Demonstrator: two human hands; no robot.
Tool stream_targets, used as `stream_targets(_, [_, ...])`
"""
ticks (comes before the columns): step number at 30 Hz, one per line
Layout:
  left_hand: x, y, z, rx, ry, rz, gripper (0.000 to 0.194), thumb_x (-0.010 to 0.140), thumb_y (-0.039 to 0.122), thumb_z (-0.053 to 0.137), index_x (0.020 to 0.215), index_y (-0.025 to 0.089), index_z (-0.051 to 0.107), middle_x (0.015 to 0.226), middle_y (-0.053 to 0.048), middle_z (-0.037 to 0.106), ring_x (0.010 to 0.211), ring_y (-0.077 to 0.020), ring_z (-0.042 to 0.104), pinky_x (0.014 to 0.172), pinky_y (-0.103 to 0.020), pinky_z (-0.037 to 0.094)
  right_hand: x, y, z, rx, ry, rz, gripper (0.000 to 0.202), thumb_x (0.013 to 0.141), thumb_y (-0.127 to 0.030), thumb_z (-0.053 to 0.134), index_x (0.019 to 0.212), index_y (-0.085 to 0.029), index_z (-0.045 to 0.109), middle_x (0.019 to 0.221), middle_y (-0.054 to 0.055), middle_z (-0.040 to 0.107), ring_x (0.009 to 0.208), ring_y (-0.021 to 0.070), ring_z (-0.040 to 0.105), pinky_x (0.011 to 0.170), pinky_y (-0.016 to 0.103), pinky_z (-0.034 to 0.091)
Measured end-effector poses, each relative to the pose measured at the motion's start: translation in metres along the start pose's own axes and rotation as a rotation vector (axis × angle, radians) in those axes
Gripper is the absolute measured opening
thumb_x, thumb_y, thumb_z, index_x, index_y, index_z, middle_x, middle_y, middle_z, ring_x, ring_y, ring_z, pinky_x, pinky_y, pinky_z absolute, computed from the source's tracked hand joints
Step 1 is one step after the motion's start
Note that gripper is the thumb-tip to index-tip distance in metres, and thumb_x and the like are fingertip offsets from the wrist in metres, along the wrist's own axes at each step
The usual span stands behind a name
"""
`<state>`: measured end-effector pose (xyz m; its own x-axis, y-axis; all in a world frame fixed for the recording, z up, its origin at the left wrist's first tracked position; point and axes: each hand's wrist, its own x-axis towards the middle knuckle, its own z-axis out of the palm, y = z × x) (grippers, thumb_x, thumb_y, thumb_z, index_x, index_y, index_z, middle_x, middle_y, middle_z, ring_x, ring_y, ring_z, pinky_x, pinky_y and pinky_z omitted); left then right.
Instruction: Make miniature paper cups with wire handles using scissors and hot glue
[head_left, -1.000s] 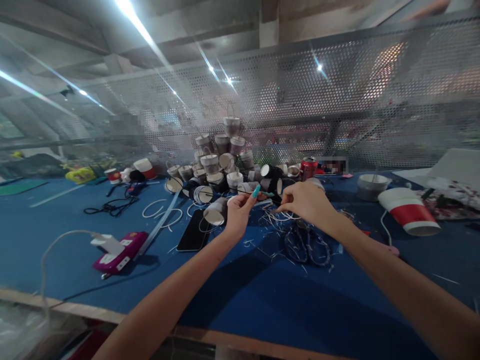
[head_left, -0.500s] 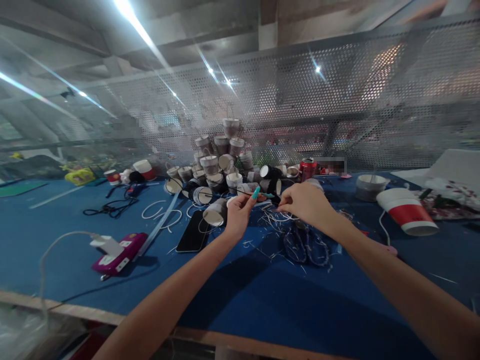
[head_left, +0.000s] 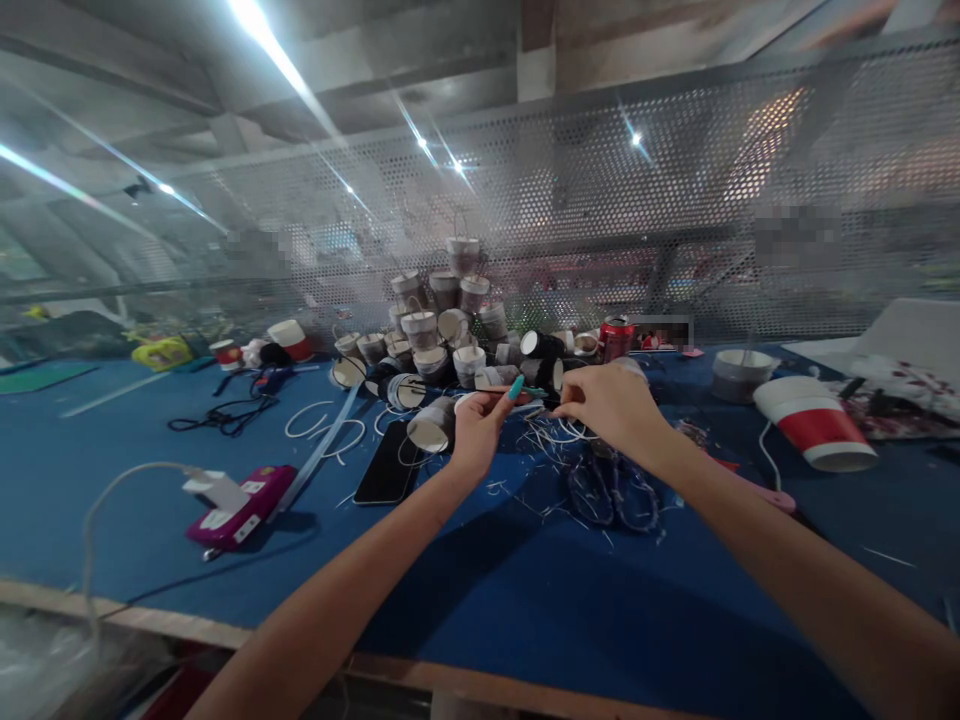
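My left hand (head_left: 478, 432) is above the middle of the table, thumb and fingers closed in a pinch. A long teal nail shows on its thumb. What lies in the pinch is too small to make out; a thin dark strand seems to run beside it. Close by on the right, my right hand (head_left: 609, 405) is also pinched, its fingertips facing the left hand's. Its hold is hidden. Under the hands lie white string scraps (head_left: 551, 432). Scissors with blue wrapped handles (head_left: 613, 492) rest below the right hand. Just left of the left hand lies a grey-white tub (head_left: 431, 428) on its side.
Small tubs (head_left: 418, 330), some with wire handles, are piled behind the hands. A black phone (head_left: 386, 465), purple power strip (head_left: 241, 508) and white plug lie left. A red can (head_left: 616, 338) stands behind; a red-and-white paper cup (head_left: 817, 425) lies right. Perforated mesh (head_left: 585, 210) rises behind.
Both hands stay nearly in place, still pinched, with only slight finger shifts. The dark strand near the left hand shows less clearly now.
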<state>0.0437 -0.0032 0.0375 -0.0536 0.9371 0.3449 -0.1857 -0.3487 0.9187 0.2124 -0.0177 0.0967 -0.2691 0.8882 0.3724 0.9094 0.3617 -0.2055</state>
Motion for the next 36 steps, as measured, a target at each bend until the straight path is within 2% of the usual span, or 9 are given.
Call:
stream_targets(3, [0.001, -0.002, -0.002, 0.034, 0.003, 0.017, 0.021, 0.068, 0.035, 0.068, 0.075, 0.016, 0.069, 0.074, -0.004, 0.071, 0.076, -0.0175, 0.065, 0.075, -0.029, 0.048, 0.002, 0.001, -0.002, 0.085, -0.104, -0.046, 0.013, 0.075, -0.033, 0.063, 0.074, -0.023, 0.071, 0.069, 0.002, 0.068, 0.065, 0.0152, 0.058, 0.054, 0.025, 0.036])
stream_targets(6, [0.001, -0.002, -0.003, 0.039, -0.004, 0.017, 0.018, 0.069, 0.033, 0.067, 0.075, 0.017, 0.069, 0.074, -0.004, 0.071, 0.077, -0.0165, 0.064, 0.076, -0.028, 0.047, 0.002, -0.001, -0.004, 0.041, -0.153, -0.019, 0.013, 0.077, -0.027, 0.061, 0.074, -0.023, 0.073, 0.068, 0.004, 0.068, 0.064, 0.0154, 0.059, 0.054, 0.025, 0.037])
stream_targets(11, [-0.001, -0.002, -0.002, 0.006, -0.018, -0.016, 0.02, 0.068, 0.033, 0.068, 0.076, 0.015, 0.069, 0.074, -0.005, 0.071, 0.078, -0.0171, 0.065, 0.077, -0.028, 0.048, 0.001, 0.0, -0.001, -0.081, -0.119, 0.0, 0.009, 0.071, -0.032, 0.067, 0.071, -0.025, 0.073, 0.068, 0.004, 0.067, 0.066, 0.0185, 0.059, 0.05, 0.026, 0.033])
stream_targets(19, [-0.002, -0.002, -0.002, 0.028, -0.011, -0.034, 0.022, 0.067, 0.034, 0.069, 0.076, 0.014, 0.069, 0.074, -0.004, 0.071, 0.07, -0.0145, 0.062, 0.067, -0.025, 0.047, 0.001, 0.002, 0.006, -0.089, -0.038, 0.009, 0.015, 0.066, -0.033, 0.072, 0.06, -0.021, 0.065, 0.065, 0.001, 0.065, 0.062, 0.016, 0.056, 0.048, 0.025, 0.027])
stream_targets(25, [-0.001, -0.003, -0.002, 0.005, -0.014, -0.056, 0.022, 0.067, 0.036, 0.069, 0.073, 0.014, 0.069, 0.072, -0.004, 0.069, 0.072, -0.0151, 0.061, 0.071, -0.026, 0.046, 0.0, -0.001, 0.006, -0.074, -0.028, -0.014, 0.016, 0.07, -0.034, 0.069, 0.063, -0.021, 0.064, 0.064, 0.002, 0.064, 0.063, 0.0165, 0.057, 0.048, 0.025, 0.028])
stream_targets(28, [0.0, -0.005, -0.003, 0.033, -0.01, -0.026, 0.022, 0.069, 0.036, 0.067, 0.073, 0.015, 0.069, 0.073, -0.004, 0.069, 0.075, -0.0161, 0.062, 0.073, -0.026, 0.046, 0.001, 0.0, 0.005, -0.089, -0.066, -0.043, 0.016, 0.071, -0.038, 0.067, 0.068, -0.022, 0.069, 0.068, 0.004, 0.066, 0.066, 0.0184, 0.058, 0.049, 0.026, 0.029])
stream_targets(31, [0.001, -0.007, -0.004, 0.067, -0.003, 0.02, 0.021, 0.07, 0.036, 0.066, 0.074, 0.016, 0.069, 0.074, -0.003, 0.069, 0.076, -0.0148, 0.061, 0.072, -0.025, 0.046, 0.002, 0.002, 0.005, -0.078, -0.122, -0.08, 0.011, 0.074, -0.033, 0.064, 0.074, -0.025, 0.072, 0.072, 0.004, 0.067, 0.067, 0.0178, 0.059, 0.051, 0.026, 0.031])
stream_targets(36, [0.001, -0.007, -0.004, 0.056, -0.008, 0.012, 0.02, 0.07, 0.034, 0.066, 0.075, 0.016, 0.069, 0.068, -0.001, 0.068, 0.069, -0.0121, 0.06, 0.067, -0.023, 0.046, 0.002, 0.004, 0.005, -0.105, -0.101, -0.061, 0.015, 0.077, -0.031, 0.06, 0.069, -0.022, 0.07, 0.069, 0.005, 0.067, 0.064, 0.0176, 0.058, 0.048, 0.026, 0.029])
